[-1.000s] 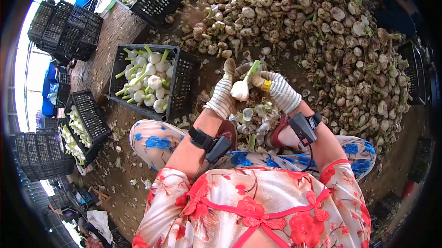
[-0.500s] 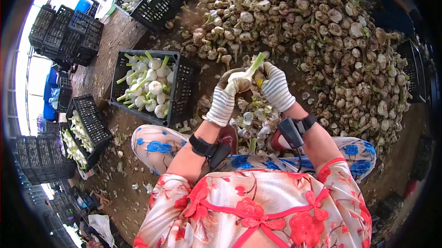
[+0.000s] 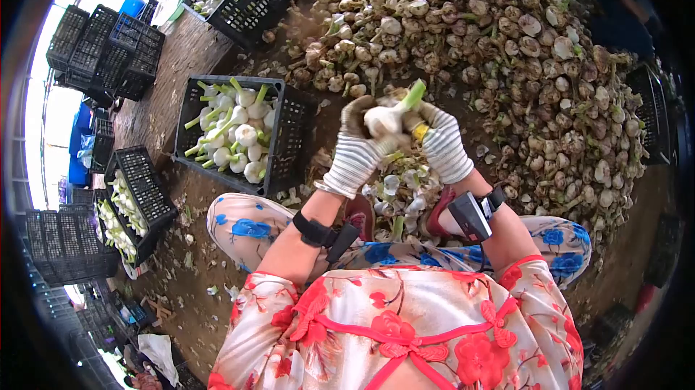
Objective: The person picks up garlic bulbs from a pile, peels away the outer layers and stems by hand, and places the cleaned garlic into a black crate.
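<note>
A white garlic bulb [image 3: 384, 121] with a green stem pointing up to the right is between my two gloved hands. My left hand [image 3: 358, 145], in a striped glove, has its fingers wrapped round the bulb's left side. My right hand [image 3: 438, 141], in a matching glove with a yellow patch, is closed at the stem side; loose brownish skin blurs between the hands. Peeled skins [image 3: 394, 186] lie on the ground just below. To the left stands a black crate [image 3: 289, 129] holding several clean bulbs with green stems.
A large heap of unpeeled garlic [image 3: 536, 93] spreads ahead and right. Another crate of garlic [image 3: 250, 3] stands at the upper left, with stacked black crates [image 3: 108, 50] beyond. A tilted crate [image 3: 148, 195] holds garlic at left. Another person's arm [image 3: 630, 5] shows at the upper right.
The bulb has turned slightly and shifted right with its stem. My right hand has moved a little right and down, its wrist rolled. My left fingers have shifted round the bulb.
</note>
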Available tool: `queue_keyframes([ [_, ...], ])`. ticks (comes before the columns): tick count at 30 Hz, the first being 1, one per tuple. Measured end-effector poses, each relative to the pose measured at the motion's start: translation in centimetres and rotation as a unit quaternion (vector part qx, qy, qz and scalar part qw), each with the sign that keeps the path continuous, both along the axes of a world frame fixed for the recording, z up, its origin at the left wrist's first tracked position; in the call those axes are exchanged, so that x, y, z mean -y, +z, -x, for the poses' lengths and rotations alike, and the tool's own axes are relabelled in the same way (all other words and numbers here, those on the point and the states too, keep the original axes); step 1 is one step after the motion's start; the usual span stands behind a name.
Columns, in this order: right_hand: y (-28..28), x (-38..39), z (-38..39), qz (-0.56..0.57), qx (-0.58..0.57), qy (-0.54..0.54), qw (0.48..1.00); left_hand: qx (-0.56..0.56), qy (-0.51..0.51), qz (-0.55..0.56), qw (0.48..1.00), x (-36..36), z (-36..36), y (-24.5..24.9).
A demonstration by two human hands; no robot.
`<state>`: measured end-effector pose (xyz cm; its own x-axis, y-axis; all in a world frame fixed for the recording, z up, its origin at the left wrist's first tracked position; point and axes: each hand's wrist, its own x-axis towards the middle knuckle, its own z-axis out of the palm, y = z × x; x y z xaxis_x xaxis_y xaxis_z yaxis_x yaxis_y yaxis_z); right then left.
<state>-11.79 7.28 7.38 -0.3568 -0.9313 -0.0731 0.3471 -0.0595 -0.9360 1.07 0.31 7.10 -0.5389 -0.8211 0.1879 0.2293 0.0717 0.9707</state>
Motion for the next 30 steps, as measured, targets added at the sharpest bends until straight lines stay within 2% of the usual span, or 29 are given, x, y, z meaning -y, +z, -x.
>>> queue_keyframes([
  [1,0.2,0.0,0.0,0.004,-0.025,-0.031,0.999,0.052,0.092,0.024,0.994,0.7,-0.3,-0.4],
  [3,-0.5,0.2,-0.1,0.021,-0.069,-0.049,0.996,0.056,0.092,-0.185,0.977,1.6,-0.4,1.3],
  [4,-0.2,0.2,-0.6,0.009,-0.09,-0.061,0.994,0.064,0.05,-0.274,0.958,1.9,-0.4,2.5],
  [5,0.1,0.3,-0.8,-0.004,-0.112,-0.073,0.991,0.062,0.049,-0.273,0.959,1.8,-0.3,2.2],
  [8,0.6,0.2,-0.8,0.011,-0.094,-0.059,0.994,-0.071,-0.026,-0.114,0.991,0.8,0.1,1.5],
  [9,0.7,0.0,-0.9,-0.001,-0.078,-0.032,0.996,-0.069,-0.025,-0.116,0.991,1.2,-0.3,0.9],
  [10,1.0,-0.3,-0.8,-0.018,-0.152,-0.018,0.988,-0.038,-0.033,-0.069,0.996,2.0,-0.7,0.0],
  [11,1.1,-0.3,-0.4,-0.018,-0.152,-0.017,0.988,-0.009,-0.042,-0.021,0.999,2.4,-0.7,0.2],
  [12,1.3,-0.3,0.1,0.015,-0.17,-0.017,0.985,-0.009,-0.064,-0.099,0.993,2.2,-0.9,0.4],
  [13,1.5,-0.1,0.7,0.049,-0.188,-0.015,0.981,-0.012,-0.06,-0.099,0.993,2.2,-1.0,0.7],
  [14,1.6,-0.1,1.3,-0.035,-0.155,-0.021,0.987,-0.001,-0.074,-0.127,0.989,2.0,-1.2,1.2],
  [15,0.7,0.4,2.0,0.004,-0.197,-0.033,0.98,0.009,-0.091,-0.154,0.984,1.8,-1.3,1.7],
  [17,0.1,1.3,2.9,0.007,-0.268,-0.054,0.962,0.008,-0.097,-0.188,0.977,1.0,-1.4,2.1],
  [19,-0.2,2.2,3.1,0.018,-0.294,-0.056,0.954,-0.046,-0.152,-0.306,0.939,0.5,-1.7,2.3],
  [21,-1.4,2.8,3.5,0.03,-0.32,-0.056,0.945,-0.066,-0.149,-0.315,0.935,0.2,-1.4,2.4],
  [23,-2.6,3.3,3.6,-0.02,-0.311,-0.053,0.949,-0.103,-0.221,-0.33,0.912,0.4,-1.7,2.8],
  [24,-2.0,2.8,3.4,-0.102,-0.256,-0.047,0.96,-0.099,-0.221,-0.32,0.916,0.4,-1.7,2.9],
  [25,-2.1,2.4,3.3,-0.102,-0.255,-0.044,0.961,-0.098,-0.218,-0.319,0.917,0.7,-1.9,2.8],
  [26,-1.8,2.0,3.3,-0.084,-0.096,0.005,0.992,-0.097,-0.223,-0.351,0.904,1.3,-2.3,2.4],
  [27,-1.4,1.6,3.2,-0.065,0.066,0.052,0.994,-0.095,-0.23,-0.383,0.89,1.8,-2.5,1.9],
  [28,-1.1,1.0,2.9,-0.007,0.172,0.09,0.981,-0.128,-0.231,-0.436,0.86,2.0,-2.8,0.9],
  [29,0.2,0.7,2.3,-0.009,0.174,0.086,0.981,-0.125,-0.233,-0.44,0.858,1.7,-2.5,1.6],
  [30,1.4,0.5,1.8,0.015,0.19,0.087,0.978,-0.105,-0.239,-0.398,0.879,1.4,-2.1,3.0],
])
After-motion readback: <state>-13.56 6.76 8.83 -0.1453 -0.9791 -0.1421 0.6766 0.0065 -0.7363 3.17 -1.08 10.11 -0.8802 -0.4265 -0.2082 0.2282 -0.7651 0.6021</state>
